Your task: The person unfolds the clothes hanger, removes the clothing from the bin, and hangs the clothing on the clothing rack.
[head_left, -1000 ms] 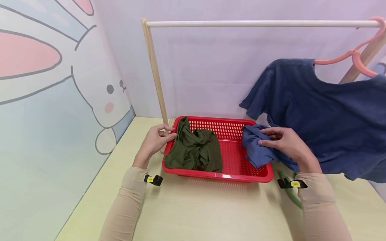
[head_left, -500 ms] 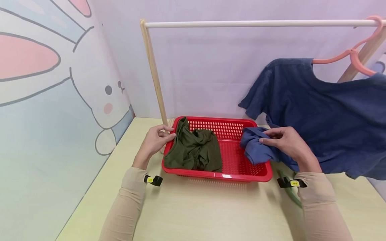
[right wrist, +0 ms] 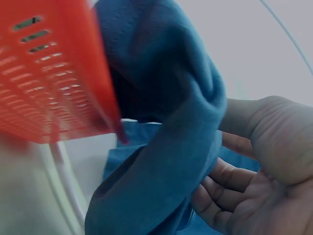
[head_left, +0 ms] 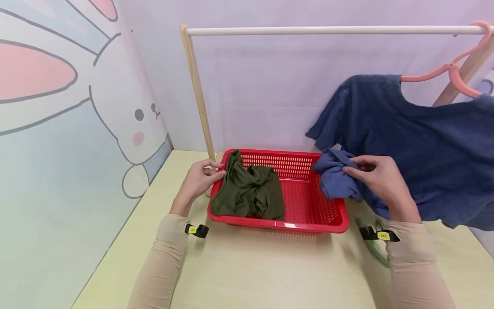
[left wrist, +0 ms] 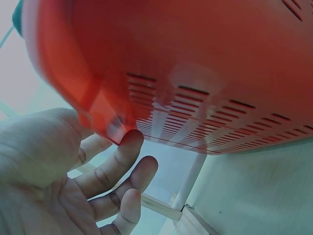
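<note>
A red plastic basket (head_left: 247,222) with slotted walls stands on the table, a crumpled dark green garment (head_left: 251,193) in its left half. My left hand (head_left: 197,182) pinches the basket's left rim between thumb and fingers. In the left wrist view, the index fingertip (left wrist: 131,139) meets the underside of the rim. At the other end, my right hand (head_left: 380,178) grips a bunched blue garment (head_left: 336,178) between thumb and fingers. The garment hangs across the right rim, as the right wrist view shows, its cloth (right wrist: 181,127) folded beside the basket wall (right wrist: 54,83).
A navy T-shirt (head_left: 417,137) on a pink hanger (head_left: 426,77) hangs from a white rail (head_left: 308,30) at the right, close behind my right hand. A wooden post (head_left: 199,94) rises behind the basket's left end. A green hanger (head_left: 374,253) lies on the table under my right wrist.
My right hand has moved right and slightly up, drawing the blue garment from inside the basket onto and past its right rim. The left hand stays at the left rim.
</note>
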Demonstrator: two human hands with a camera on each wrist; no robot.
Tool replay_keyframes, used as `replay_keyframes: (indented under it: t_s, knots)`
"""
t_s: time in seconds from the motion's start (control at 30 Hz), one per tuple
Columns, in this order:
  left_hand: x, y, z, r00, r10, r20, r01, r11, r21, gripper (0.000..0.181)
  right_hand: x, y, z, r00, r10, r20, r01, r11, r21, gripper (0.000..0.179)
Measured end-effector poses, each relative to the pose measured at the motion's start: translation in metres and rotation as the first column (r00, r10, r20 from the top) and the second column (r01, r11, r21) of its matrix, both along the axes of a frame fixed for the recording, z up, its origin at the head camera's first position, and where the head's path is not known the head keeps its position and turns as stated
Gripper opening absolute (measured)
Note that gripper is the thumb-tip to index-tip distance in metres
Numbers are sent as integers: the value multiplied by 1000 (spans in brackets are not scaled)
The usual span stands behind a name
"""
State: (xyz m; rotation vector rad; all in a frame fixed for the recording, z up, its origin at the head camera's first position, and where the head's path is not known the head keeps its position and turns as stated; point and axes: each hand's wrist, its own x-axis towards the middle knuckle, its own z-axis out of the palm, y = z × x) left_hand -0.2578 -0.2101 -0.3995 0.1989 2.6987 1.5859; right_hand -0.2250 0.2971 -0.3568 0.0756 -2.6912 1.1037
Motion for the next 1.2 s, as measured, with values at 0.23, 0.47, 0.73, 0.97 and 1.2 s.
replay_keyframes:
  t_s: [0.23,0.47,0.73,0.97,1.2]
  knots:
    - [-1,0,0,1000,-7,-6,7,1000,-1,31,9,18,11,990,-109,-86,105,993,-50,43]
    - [1,0,1,1000,-3,-2,3,1000,-6,31,17,35,19,962,-245,-121,224,960,-167,42]
    - [2,0,0,1000,-4,-10,4,1000,-9,31,24,43,25,935,-346,-73,317,911,-265,43]
    - [1,0,0,1000,-7,-10,7,1000,-7,31,23,45,25,928,-369,-51,339,893,-294,45]
    - [1,0,0,1000,-5,-10,5,1000,-7,31,23,49,27,952,-300,-53,240,845,-478,56]
